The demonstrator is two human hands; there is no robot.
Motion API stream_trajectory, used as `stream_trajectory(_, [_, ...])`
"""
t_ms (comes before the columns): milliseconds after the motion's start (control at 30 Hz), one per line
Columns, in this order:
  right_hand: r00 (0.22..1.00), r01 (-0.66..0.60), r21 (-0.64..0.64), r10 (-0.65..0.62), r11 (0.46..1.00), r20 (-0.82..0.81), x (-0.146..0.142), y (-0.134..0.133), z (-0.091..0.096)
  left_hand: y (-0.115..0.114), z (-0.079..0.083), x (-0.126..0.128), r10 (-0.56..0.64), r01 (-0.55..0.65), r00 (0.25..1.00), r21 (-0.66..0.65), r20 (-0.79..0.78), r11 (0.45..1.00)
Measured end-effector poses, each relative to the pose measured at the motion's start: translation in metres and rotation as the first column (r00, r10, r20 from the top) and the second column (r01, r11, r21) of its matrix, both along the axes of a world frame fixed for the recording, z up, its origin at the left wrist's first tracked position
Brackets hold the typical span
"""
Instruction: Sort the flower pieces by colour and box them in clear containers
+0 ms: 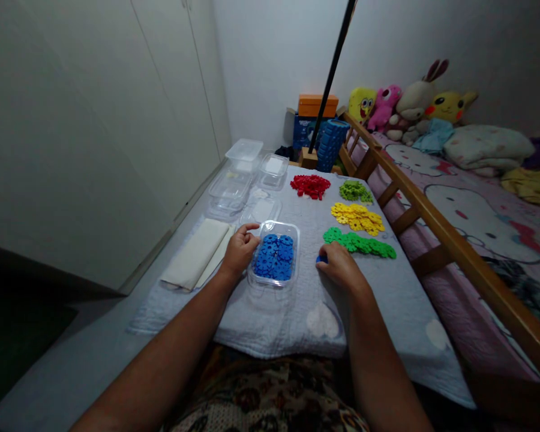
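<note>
A clear plastic container (pixel 296 264) stands in front of me on the cloth-covered table, with blue snowflake discs (pixel 274 258) lying inside it. My left hand (pixel 240 247) is at its upper left rim, thumb and index finger closed on the edge. To the right of the container, my right hand (pixel 339 264) rests low over the cloth, its fingers closed on a blue snowflake disc (pixel 321 259), mostly hidden by the fingers. Just beyond that hand lies a row of green discs (pixel 364 245), and behind it a pile of yellow discs (pixel 357 217).
Red pieces (pixel 310 186) and light green pieces (pixel 355 191) are heaped farther back. Several clear containers and lids (pixel 230 187) sit at the back left. A folded beige cloth (pixel 195 255) lies left. A wooden bed rail (pixel 414 198) borders the table's right side.
</note>
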State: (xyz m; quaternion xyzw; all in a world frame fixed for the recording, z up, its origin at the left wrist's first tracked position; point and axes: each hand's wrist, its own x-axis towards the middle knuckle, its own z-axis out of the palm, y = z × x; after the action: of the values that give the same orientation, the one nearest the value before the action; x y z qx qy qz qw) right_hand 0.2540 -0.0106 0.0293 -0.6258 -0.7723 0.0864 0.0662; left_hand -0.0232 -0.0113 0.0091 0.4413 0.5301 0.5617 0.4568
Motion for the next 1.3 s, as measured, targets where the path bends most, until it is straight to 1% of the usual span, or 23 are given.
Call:
stream_trajectory(233, [0.998, 0.022, -0.032, -0.024, 0.999, -0.066, 0.004, 0.005, -0.003, 0.0, 0.001, 0.0, -0.007, 0.007, 1.0, -0.002, 0.011, 1.0])
stream_trajectory(333, [0.993, 0.021, -0.07, -0.029, 0.997, -0.118, 0.005, 0.006, 0.0, 0.0, 0.001, -0.001, -0.01, 0.01, 1.0, 0.0, 0.009, 1.0])
stream_trajectory(433, [0.979, -0.032, -0.143, 0.002, 0.989, -0.205, 0.004, 0.006, 0.01, 0.0, 0.0, -0.001, -0.009, 0.009, 1.0, 0.01, -0.003, 1.0])
stream_trajectory(500, [0.953, -0.075, -0.152, 0.026, 0.985, -0.302, 0.0, 0.006, 0.021, 0.0, 0.0, -0.001, -0.008, 0.008, 1.0, 0.01, -0.003, 1.0])
stream_trajectory(633, [0.84, -0.101, -0.071, 0.047, 0.992, -0.54, -0.021, 0.004, 0.044, 0.0, 0.0, -0.001, -0.006, 0.006, 1.0, 0.01, -0.005, 1.0])
stream_trajectory(733, [0.785, -0.151, -0.013, 0.112, 0.988, -0.609, -0.045, 0.001, 0.056, 0.0, 0.0, -0.001, -0.005, 0.006, 1.0, 0.019, -0.025, 1.0])
stream_trajectory(800, [0.782, -0.23, 0.011, 0.192, 0.973, -0.593, -0.062, -0.001, 0.06, 0.0, 0.0, 0.0, -0.002, 0.003, 0.999, 0.019, -0.039, 1.0])
stream_trajectory(867, [0.796, -0.3, 0.024, 0.264, 0.954, -0.545, -0.076, -0.002, 0.061, 0.0, 0.0, 0.0, -0.001, 0.001, 0.999, 0.013, -0.045, 1.0])
stream_trajectory(1000, [0.836, -0.391, -0.003, 0.354, 0.92, -0.419, -0.093, -0.004, 0.055, 0.0, 0.002, -0.001, -0.016, 0.016, 0.999, 0.006, -0.05, 1.0])
stream_trajectory(1067, [0.856, -0.403, -0.01, 0.372, 0.915, -0.36, -0.097, -0.003, 0.05, 0.0, 0.002, -0.001, -0.017, 0.018, 0.998, 0.008, -0.056, 1.0])
stream_trajectory(1167, [0.884, -0.375, 0.016, 0.363, 0.927, -0.294, -0.1, -0.003, 0.044, -0.001, 0.004, 0.0, -0.02, 0.02, 0.998, 0.004, -0.053, 1.0])
stream_trajectory(1233, [0.887, -0.356, 0.046, 0.354, 0.933, -0.298, -0.097, -0.001, 0.043, -0.001, 0.004, 0.0, -0.023, 0.023, 0.999, -0.003, -0.048, 1.0])
stream_trajectory(1300, [0.875, -0.331, 0.086, 0.339, 0.94, -0.345, -0.092, 0.002, 0.044, -0.002, 0.003, 0.001, -0.021, 0.021, 0.999, -0.005, -0.047, 1.0])
